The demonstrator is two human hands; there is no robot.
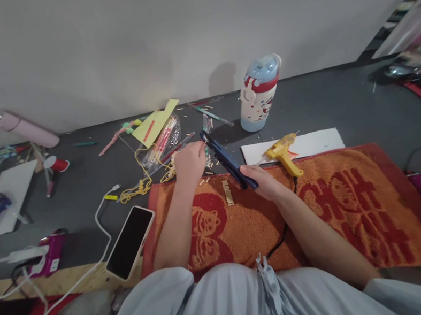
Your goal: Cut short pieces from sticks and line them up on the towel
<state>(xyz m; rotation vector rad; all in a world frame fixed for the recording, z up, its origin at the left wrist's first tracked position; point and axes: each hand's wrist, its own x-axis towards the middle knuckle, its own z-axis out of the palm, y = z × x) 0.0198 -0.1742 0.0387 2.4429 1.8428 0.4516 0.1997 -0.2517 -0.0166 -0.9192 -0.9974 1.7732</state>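
Note:
My right hand [262,181] is closed round the lower end of a long dark blue hand tool [227,160]; the view does not settle its exact kind. The tool is tilted, its far end pointing up and left. By that end is my left hand [190,163], with its fingers closed. Anything pinched in them is hidden or too small to make out. Just below the tool, a row of short wooden stick pieces [227,192] lies side by side on the orange towel [255,225]. More small cut pieces are scattered on the dark table [307,108] beyond my hands.
A yellow glue gun [285,154] rests on a white board [319,141] at right. Behind it stands a water bottle [259,97]. To the left are a phone [131,242], yellow cord [135,191], a white cable [100,223], bagged sticks [163,143] and a pink flask [24,128].

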